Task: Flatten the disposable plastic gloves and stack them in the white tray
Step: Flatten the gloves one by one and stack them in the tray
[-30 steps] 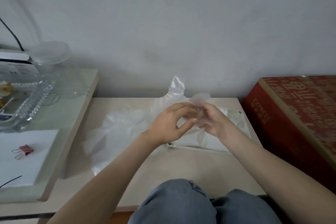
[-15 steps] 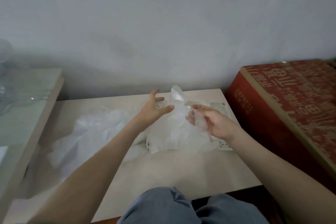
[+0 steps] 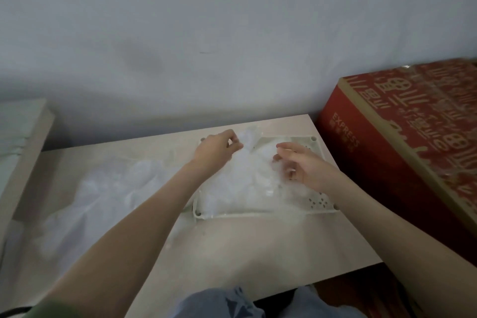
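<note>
I'm laying a glove (image 3: 240,183) in the tray (image 3: 318,148) mid-frame, left hand (image 3: 218,148) pinching it, right hand (image 3: 303,166) resting slack; next probably needs smoothing

Pale wooden table (image 3: 232,248), white tray (image 3: 320,205) at its far right, loose plastic gloves (image 3: 103,199) heaped left

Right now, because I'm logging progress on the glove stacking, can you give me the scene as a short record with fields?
left hand: pinches the top of a glove over the tray's far side
right hand: fingers loosely bent, resting on the same plastic
white tray: on the table, holds the plastic; glove count unclear
loose gloves: heap on the table, left of the tray
red box: right of the table
</note>
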`<state>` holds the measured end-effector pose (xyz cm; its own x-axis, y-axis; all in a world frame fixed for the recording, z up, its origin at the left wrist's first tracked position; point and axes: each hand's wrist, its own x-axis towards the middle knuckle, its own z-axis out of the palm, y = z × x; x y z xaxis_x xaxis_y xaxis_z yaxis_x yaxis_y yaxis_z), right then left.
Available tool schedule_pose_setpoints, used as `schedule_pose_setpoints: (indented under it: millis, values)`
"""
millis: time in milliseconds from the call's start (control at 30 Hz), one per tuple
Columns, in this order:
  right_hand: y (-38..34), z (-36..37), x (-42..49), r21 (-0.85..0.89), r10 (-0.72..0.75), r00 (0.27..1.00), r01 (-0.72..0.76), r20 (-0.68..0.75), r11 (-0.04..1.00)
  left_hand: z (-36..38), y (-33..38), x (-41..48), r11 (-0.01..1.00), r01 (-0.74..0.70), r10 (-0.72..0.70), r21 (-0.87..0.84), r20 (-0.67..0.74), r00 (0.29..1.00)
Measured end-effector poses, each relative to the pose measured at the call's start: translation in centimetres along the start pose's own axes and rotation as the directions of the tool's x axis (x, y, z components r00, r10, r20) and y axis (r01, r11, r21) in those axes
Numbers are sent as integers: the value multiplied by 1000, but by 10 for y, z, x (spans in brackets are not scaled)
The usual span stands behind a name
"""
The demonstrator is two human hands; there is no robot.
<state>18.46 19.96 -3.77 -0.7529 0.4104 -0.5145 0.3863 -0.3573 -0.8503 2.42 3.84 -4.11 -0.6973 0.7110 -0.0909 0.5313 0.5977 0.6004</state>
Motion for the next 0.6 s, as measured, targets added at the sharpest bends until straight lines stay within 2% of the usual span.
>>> schedule_pose_setpoints:
  millis: [33, 100, 167, 233, 300, 333, 400, 500, 600]
  values:
    - [-1, -2, 2, -39, -2, 1000, 2, -11, 999, 1, 0, 2, 1000, 3, -3, 29, -1, 1000]
    - [-2, -2, 3, -249, -17, 1000, 13, -14, 969, 4, 0, 4, 994, 2, -2, 106, 3, 1000]
    - [-3, 4, 3, -499, -59, 998, 49, -4, 865, 8, 2, 4, 985, -8, 13, 174, -25, 1000]
    - [-1, 14, 4, -720, -180, 983, 137, 17, 680, 12, 2, 4, 973, -10, 24, 230, -61, 998]
    - [2, 25, 7, -900, -327, 942, 204, 73, 385, 17, 1, 3, 952, -27, 59, 305, -95, 994]
    - [4, 29, 7, -937, -381, 918, 228, 115, 267, 19, -1, 2, 928, -62, 120, 366, -135, 984]
    - [11, 33, 10, -960, -413, 893, 250, 178, 128, 23, -3, -1, 853, -95, 248, 513, -238, 939]
    - [23, 34, 14, -973, -371, 909, 227, 193, 51, 29, 2, -16, 824, -187, 393, 534, -303, 868]
    - [28, 32, 20, -977, -414, 897, 201, 155, 70, 38, 1, -31, 737, -418, 567, 530, -149, 810]
